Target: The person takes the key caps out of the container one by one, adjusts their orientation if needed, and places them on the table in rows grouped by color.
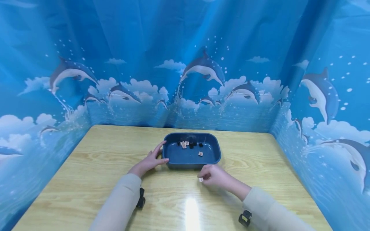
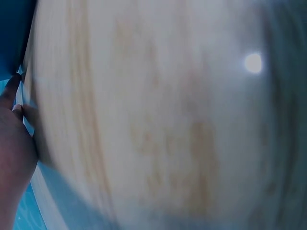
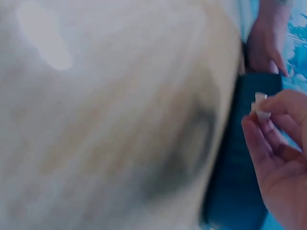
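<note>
A dark blue rectangular tub [image 1: 186, 159] holds several small white and black tiles in a loose group toward its back wall. One white tile [image 1: 200, 154] with a dark mark lies apart, toward the front right of the tub floor. My left hand [image 1: 149, 163] rests at the tub's left end, thumb and fingers spread along the rim. Just in front of the tub's front right side, my right hand [image 1: 213, 175] pinches a small white piece [image 3: 260, 106] between thumb and fingertips. The curled fingers partly hide this piece in the head view.
The tub stands on a wood-grain table [image 1: 101, 179] toward its far edge. A blue dolphin-print curtain [image 1: 144, 64] hangs behind the table and along both sides. A black wrist device [image 1: 245, 218] sits at the right sleeve, another [image 1: 141, 199] at the left.
</note>
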{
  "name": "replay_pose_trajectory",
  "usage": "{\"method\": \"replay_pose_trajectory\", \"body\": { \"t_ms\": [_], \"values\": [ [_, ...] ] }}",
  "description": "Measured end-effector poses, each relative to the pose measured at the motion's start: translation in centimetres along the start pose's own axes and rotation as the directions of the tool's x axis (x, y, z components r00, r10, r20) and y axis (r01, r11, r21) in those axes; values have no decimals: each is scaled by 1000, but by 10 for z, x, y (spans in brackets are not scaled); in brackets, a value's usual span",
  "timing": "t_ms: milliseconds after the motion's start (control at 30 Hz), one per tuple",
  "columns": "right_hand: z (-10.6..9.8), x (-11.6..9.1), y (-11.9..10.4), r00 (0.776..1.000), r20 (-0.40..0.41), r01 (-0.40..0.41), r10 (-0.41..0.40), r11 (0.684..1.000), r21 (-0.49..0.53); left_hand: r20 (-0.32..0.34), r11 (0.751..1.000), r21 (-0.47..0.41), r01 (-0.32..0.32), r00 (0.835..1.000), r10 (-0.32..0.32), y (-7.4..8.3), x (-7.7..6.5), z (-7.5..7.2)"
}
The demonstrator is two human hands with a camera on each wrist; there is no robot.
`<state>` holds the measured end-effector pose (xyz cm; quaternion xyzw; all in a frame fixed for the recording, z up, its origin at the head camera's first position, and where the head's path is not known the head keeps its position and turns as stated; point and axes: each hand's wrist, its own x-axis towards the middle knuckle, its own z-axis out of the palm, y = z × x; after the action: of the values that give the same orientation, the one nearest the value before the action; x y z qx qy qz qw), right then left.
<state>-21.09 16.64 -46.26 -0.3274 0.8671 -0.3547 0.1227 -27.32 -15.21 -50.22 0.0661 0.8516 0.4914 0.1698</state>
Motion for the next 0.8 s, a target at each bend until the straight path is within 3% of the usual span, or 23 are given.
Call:
{"method": "replay_pose_trajectory", "body": {
  "t_ms": [267,433,800],
  "values": [
    [21,-1,7,990,-84,-113,109,993,-43,-6,1000,21,2,1000,-2,1,0,0],
    [26,2,6,988,-121,-105,94,991,-86,-6,1000,17,8,1000,-8,0,0,0],
    [25,2,5,984,-108,-153,144,986,-71,-4,999,46,-1,1000,1,2,-1,0]
  ]
}}
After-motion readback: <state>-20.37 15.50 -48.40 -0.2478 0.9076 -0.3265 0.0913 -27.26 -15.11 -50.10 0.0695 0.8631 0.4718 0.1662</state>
